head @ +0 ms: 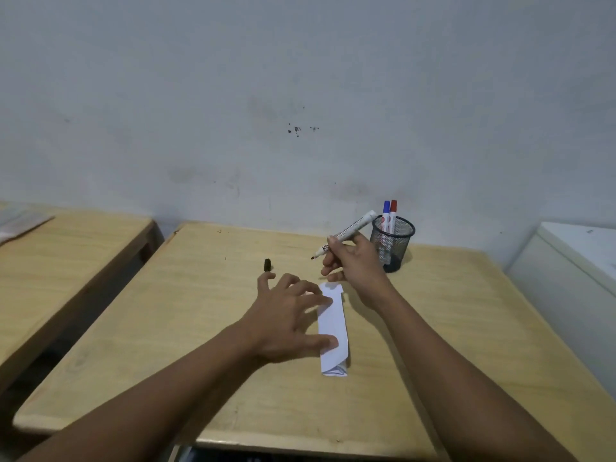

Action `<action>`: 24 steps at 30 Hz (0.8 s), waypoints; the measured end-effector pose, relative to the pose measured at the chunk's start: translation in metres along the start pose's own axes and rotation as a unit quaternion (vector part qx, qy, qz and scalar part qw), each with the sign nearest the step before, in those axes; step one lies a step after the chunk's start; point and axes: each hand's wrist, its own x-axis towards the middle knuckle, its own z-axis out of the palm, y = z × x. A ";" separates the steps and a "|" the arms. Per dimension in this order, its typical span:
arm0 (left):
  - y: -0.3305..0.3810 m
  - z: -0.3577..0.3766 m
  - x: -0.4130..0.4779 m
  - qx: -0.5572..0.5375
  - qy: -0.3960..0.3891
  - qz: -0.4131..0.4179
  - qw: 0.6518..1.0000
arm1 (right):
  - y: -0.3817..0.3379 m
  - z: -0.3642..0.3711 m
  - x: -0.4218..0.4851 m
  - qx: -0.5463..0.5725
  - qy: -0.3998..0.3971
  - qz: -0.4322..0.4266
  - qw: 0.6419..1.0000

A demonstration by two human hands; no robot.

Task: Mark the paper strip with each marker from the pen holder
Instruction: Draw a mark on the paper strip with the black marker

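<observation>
A white paper strip (333, 323) lies lengthwise on the wooden table (200, 328). My left hand (286, 318) is spread flat, fingers apart, with thumb and fingertips on the strip's left edge. My right hand (353, 261) hovers above the strip's far end and grips an uncapped black marker (350, 230), tip pointing left and down. Its black cap (267, 264) stands on the table just beyond my left fingertips. A black mesh pen holder (395, 243) stands behind my right hand, holding a blue-capped marker (386, 215) and a red-capped marker (393, 213).
A second wooden table (66, 258) stands to the left across a narrow gap, with papers (20, 220) at its far corner. A white cabinet-like surface (576, 261) sits at the right. A blue-grey wall (300, 95) rises right behind the tables.
</observation>
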 end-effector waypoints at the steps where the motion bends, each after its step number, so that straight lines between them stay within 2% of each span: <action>1: 0.001 0.002 0.000 0.011 -0.008 0.003 1.000 | 0.005 0.000 -0.003 -0.014 0.007 -0.001 1.000; 6: -0.002 0.015 -0.001 0.014 -0.009 -0.002 1.000 | 0.033 -0.004 -0.009 -0.022 0.027 0.007 0.999; 10: -0.001 0.021 -0.003 0.005 0.002 -0.004 1.000 | 0.043 -0.004 -0.003 -0.036 0.011 0.003 0.999; 16: 0.000 0.022 -0.004 0.029 0.007 0.031 0.999 | 0.037 -0.004 0.002 0.009 0.039 -0.011 0.999; 24: 0.002 0.021 -0.005 0.059 -0.027 0.031 0.997 | 0.048 -0.001 0.003 -0.051 0.022 -0.009 0.998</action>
